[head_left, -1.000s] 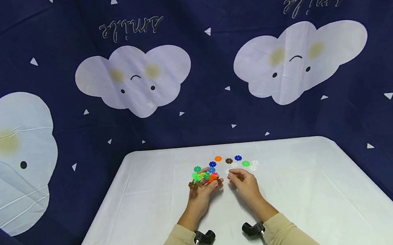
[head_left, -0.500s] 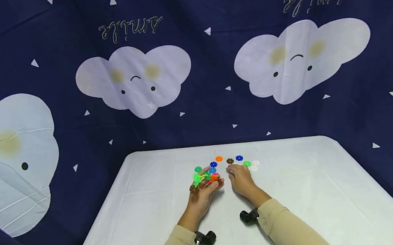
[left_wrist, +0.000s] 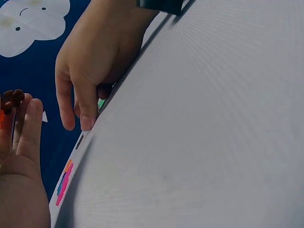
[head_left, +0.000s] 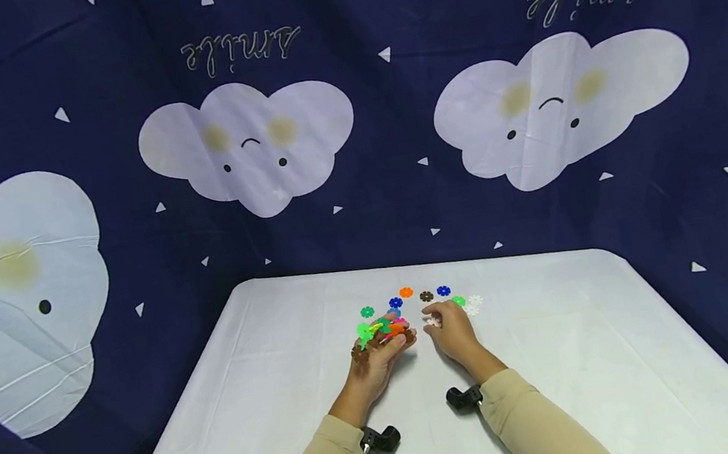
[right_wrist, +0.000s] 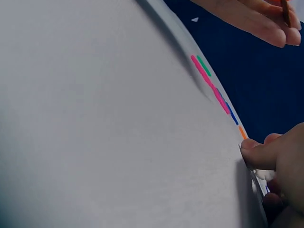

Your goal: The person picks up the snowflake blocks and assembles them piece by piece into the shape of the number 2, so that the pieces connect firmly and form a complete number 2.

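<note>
My left hand (head_left: 371, 364) grips a cluster of interlocking plastic flower discs (head_left: 365, 332), in green, yellow, orange, pink and brown. In the left wrist view a brown disc (left_wrist: 13, 99) shows at its fingertips. To the right, my right hand (head_left: 452, 332) is down at the tabletop, index finger and thumb curved around a white flower disc (head_left: 433, 321). The right wrist view shows its thumb (right_wrist: 259, 156) low at the table surface; whether it pinches the disc is hidden.
Beyond the hands on the white table (head_left: 560, 354) lie loose discs: orange (head_left: 406, 293), dark blue (head_left: 444, 291), brown (head_left: 426, 296), green (head_left: 367, 312) and white (head_left: 475, 302). A dark blue cloth (head_left: 406, 229) with clouds hangs behind the table.
The right hand moved slightly forward over the white discs, then its finger and thumb spread, so a white disc shows between them. The left hand keeps its cluster almost in place.
</note>
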A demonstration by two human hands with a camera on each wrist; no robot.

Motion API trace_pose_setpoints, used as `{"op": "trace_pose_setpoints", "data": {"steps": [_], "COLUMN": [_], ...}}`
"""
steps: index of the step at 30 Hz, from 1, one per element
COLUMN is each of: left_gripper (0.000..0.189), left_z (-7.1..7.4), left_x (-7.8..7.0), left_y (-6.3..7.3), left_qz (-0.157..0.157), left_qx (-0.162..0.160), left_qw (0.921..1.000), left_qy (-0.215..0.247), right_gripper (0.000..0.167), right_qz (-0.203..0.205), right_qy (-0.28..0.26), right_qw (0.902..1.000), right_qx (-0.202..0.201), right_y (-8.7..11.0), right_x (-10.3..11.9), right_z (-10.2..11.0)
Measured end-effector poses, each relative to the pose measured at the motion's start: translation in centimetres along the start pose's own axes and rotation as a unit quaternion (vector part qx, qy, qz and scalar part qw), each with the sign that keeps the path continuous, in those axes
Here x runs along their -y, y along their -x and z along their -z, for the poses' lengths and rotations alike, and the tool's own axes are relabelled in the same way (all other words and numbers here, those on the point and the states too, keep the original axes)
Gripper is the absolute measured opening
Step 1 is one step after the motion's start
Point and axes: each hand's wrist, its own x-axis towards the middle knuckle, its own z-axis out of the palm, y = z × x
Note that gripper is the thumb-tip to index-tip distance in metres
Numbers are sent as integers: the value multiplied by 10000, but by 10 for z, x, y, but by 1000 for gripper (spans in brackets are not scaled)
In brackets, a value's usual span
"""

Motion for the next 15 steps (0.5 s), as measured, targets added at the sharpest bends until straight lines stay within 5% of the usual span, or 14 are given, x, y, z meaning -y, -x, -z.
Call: {"op": "trace_pose_setpoints", "data": {"steps": [9, 15], "left_gripper": [39, 27], "left_z": [-2, -2], "left_x": [-3, -2], "left_y": [3, 3], "left_qz": [201, 427], "left_qx": [-58, -348], "left_qw": [9994, 9983], "left_qy": [-284, -177], "right_gripper": [18, 20], "right_qz": [-404, -930], "right_qy": [-898, -1975], "right_qw": [9946, 9755], "right_qx": [-333, -280], "right_y": [15, 26], "right_x": [2, 14], "right_z": [9, 12]}}
